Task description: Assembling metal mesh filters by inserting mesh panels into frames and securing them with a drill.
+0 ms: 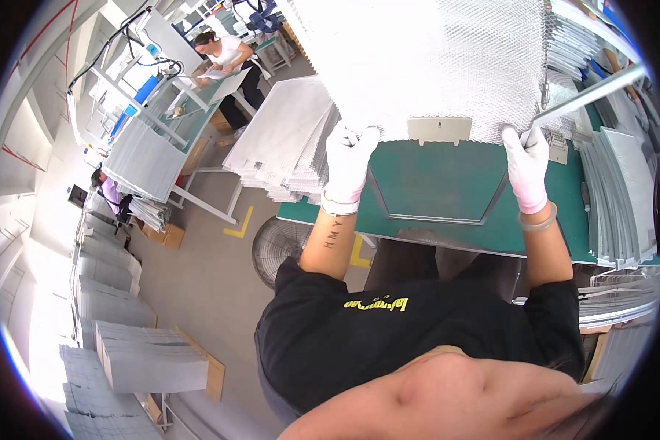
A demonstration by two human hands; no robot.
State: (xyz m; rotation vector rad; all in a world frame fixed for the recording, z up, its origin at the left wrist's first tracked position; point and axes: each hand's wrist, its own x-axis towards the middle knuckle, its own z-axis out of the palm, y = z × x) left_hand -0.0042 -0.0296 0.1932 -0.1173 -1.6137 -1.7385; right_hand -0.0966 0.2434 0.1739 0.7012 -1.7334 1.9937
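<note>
A wide silvery mesh sheet (440, 66) is held up over the green-topped table (323, 214), tilted and very bright. My left hand (350, 163), in a white glove, is closed on its near left corner. At the near right corner my right hand (527, 165), gloved too, pinches the edge. A beige plate (439, 130) with small tabs sits at the middle of the sheet's near edge. Below the sheet, a thin grey rectangular frame (433, 219) lies flat on the table; its far side is hidden.
Left of the table stands a stack of mesh panels (282, 132). Grey frames (616, 194) are piled at the right. A floor fan (277, 251) stands at lower left. One person (226, 55) works at another bench. Stacked panels (150, 359) line the left floor.
</note>
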